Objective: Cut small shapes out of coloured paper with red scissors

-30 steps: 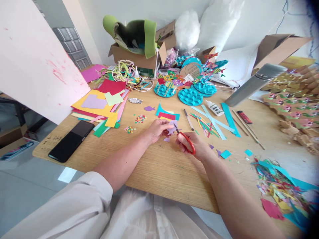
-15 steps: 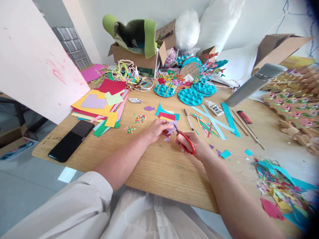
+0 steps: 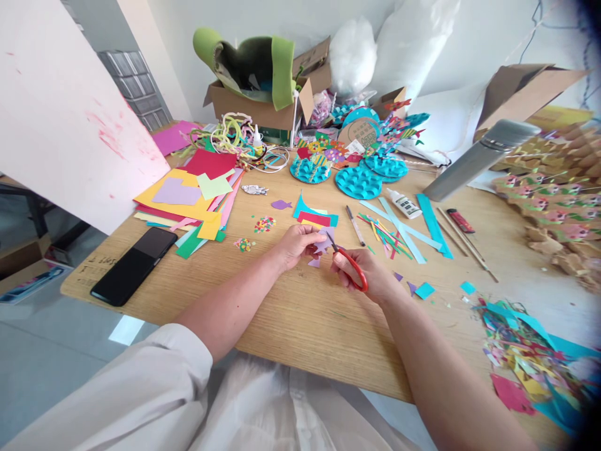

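My left hand (image 3: 300,245) pinches a small piece of purple paper (image 3: 325,239) above the middle of the wooden table. My right hand (image 3: 357,272) is closed round the red handles of the scissors (image 3: 360,275), whose blades point up and left at the paper's right side. A purple scrap (image 3: 314,263) lies just below the paper. Behind my hands are blue, red and yellow paper pieces (image 3: 315,218), and a purple paper fish (image 3: 282,204) lies to their left. Small coloured dots (image 3: 265,224) sit in two little piles left of my left hand.
A black phone (image 3: 134,266) and stacked coloured paper (image 3: 181,188) lie at the left. Paper strips (image 3: 404,228), a pen (image 3: 355,225), a glue bottle (image 3: 404,204) and a grey flask (image 3: 481,160) are on the right. Scraps (image 3: 530,357) heap near right. Blue craft bases (image 3: 359,181) stand behind.
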`<state>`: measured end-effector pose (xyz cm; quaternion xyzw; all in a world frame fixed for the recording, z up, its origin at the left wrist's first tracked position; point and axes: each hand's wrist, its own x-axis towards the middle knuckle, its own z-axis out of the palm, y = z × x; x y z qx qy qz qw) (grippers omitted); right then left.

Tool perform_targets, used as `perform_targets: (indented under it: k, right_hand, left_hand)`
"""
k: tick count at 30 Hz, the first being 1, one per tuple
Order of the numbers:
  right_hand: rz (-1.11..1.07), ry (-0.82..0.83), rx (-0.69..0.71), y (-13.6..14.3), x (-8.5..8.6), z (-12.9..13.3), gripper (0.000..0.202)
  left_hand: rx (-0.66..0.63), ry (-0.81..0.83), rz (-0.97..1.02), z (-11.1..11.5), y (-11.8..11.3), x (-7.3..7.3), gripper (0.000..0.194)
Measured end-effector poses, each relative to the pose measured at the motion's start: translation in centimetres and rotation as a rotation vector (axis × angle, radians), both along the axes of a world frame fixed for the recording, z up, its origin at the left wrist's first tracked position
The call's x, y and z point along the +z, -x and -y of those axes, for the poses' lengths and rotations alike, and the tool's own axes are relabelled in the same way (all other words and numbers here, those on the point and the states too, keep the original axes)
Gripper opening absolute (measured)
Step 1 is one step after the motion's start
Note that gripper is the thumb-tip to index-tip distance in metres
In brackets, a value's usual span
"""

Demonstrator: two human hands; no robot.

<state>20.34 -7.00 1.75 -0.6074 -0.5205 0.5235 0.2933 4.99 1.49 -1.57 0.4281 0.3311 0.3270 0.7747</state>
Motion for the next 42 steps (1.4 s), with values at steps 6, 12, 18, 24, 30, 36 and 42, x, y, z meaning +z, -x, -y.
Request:
perform_targets:
  k: [6,12,18,24,30,36,42]
  right_hand:
    - [-0.005,-0.001,0.035,0.04,0.11,0.00,0.054]
    - [0.007,-0.008,0.050,-0.08,0.14,-0.06,0.054]
    - [0.024,-0.009,0.058,-0.33,-0.26,-0.10,0.053]
    - [0.027,0.005,0.028,-0.20,-0.20,-0.13,0.052]
    - [0.013,-0.002,0.014,-0.10,-0.15,-0.17,0.053]
    - [0.023,0.005,0.019,-0.08,0.01,-0.08,0.053]
    - [0.025,0.003,0.036,-0.12,-0.01,-0.10,0.054]
  left_hand:
    - [-0.004,0.003,0.000,0.00,0.05,0.07,0.011]
    - [-0.038,-0.023,0.001,-0.05,0.10,-0.15,0.014]
    - [-0.035,-0.020,0.005,-0.09,0.09,-0.18,0.012]
    - [-0.039,-0.018,0.005,-0.07,0.12,-0.04,0.011]
    - [-0.032,-0.001,-0.002,-0.01,0.11,0.09,0.012]
    - [0.001,0.026,-0.010,0.04,0.00,0.24,0.010]
    - [-0.017,0.001,-0.009,-0.05,0.01,0.01,0.011]
